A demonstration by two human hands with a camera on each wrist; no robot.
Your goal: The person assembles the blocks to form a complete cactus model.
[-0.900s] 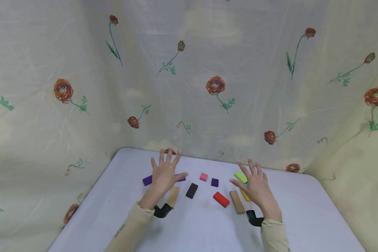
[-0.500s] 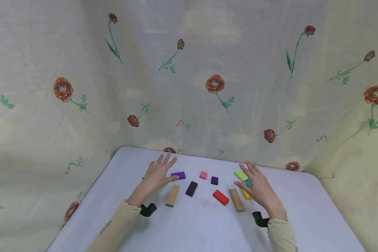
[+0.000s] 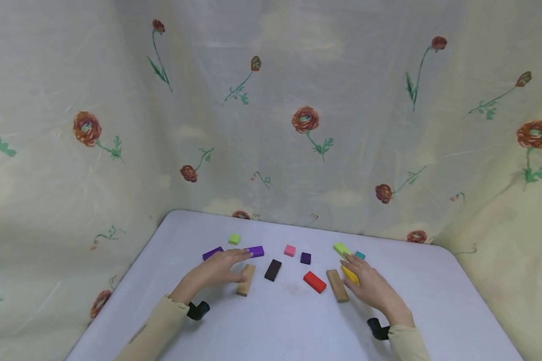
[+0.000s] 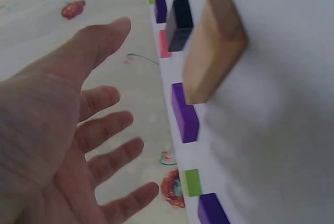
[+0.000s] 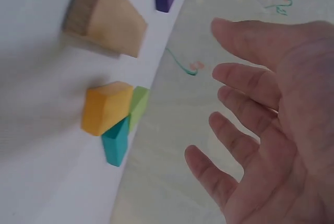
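Note:
My left hand, empty and with fingers loosely extended, hovers beside a plain wooden block on the left. Past its fingertips lie two purple blocks and a small light green block. In the left wrist view the fingers are spread apart, and the wooden block stands off from them. My right hand hovers, also empty, over a yellow block, partly hiding it. Another wooden block lies left of its thumb. A longer light green block and a teal block lie beyond the fingers.
Between the hands lie a black block, a red block, a pink cube and a dark purple cube. The white table ends at a flowered curtain behind and at the sides.
Both hands have lowered and come nearer the blocks, fingers less raised. The left has shifted left, uncovering the wooden, purple and small green blocks. The blocks stay in place.

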